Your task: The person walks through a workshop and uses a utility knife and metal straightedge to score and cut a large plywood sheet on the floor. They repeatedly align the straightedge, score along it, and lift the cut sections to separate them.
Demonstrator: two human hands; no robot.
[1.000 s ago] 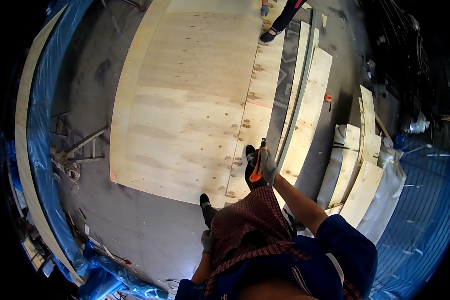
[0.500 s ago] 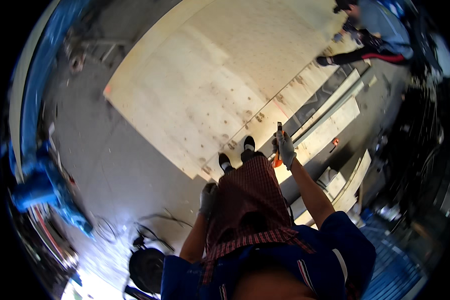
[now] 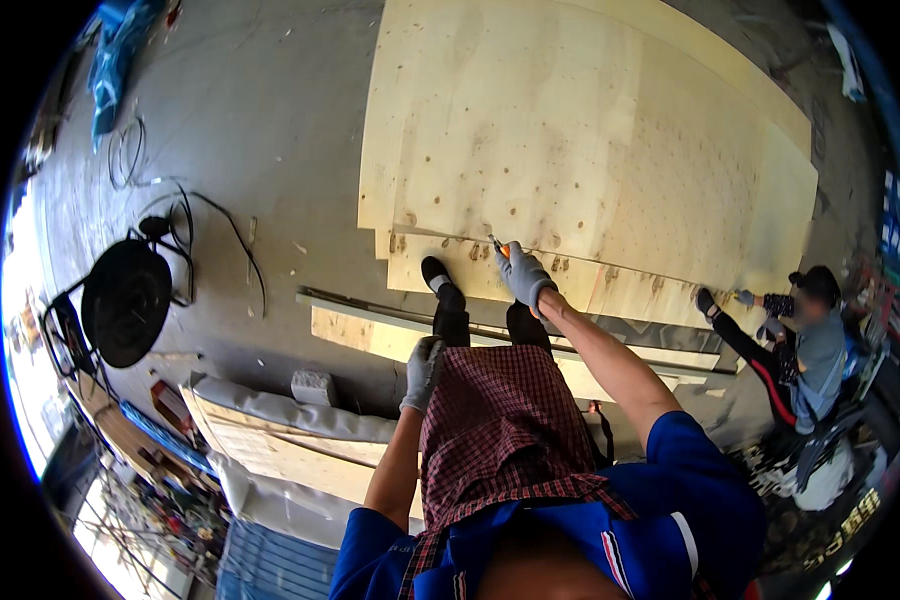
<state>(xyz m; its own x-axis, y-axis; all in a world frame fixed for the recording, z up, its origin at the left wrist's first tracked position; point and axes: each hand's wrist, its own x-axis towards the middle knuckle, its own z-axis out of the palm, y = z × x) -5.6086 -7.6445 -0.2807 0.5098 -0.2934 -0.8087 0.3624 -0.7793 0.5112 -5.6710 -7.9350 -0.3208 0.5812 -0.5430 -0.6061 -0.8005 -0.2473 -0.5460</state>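
Note:
My right hand [image 3: 526, 276], in a grey glove, is closed around a hand tool [image 3: 502, 246] with orange on its handle and a small metal end. Its exact kind is too small to make out. The tool's end points over the near edge of a large pale plywood sheet [image 3: 530, 130] with dark knots. My left hand [image 3: 424, 372], also gloved, hangs beside the red checked apron [image 3: 500, 420] with its fingers curled. Whatever it may hold is hidden.
Long boards and strips [image 3: 370, 332] lie behind my feet. At the right, another person [image 3: 815, 330] crouches by the sheet's edge. A black round fan-like thing [image 3: 126, 303] and loose cables [image 3: 232, 225] are on the floor at the left. A padded wooden panel [image 3: 280, 430] lies lower left.
My view has turned to the right, so the plywood and the other person appear elsewhere. My right hand, still gripping the tool, now reaches over the plywood's near edge.

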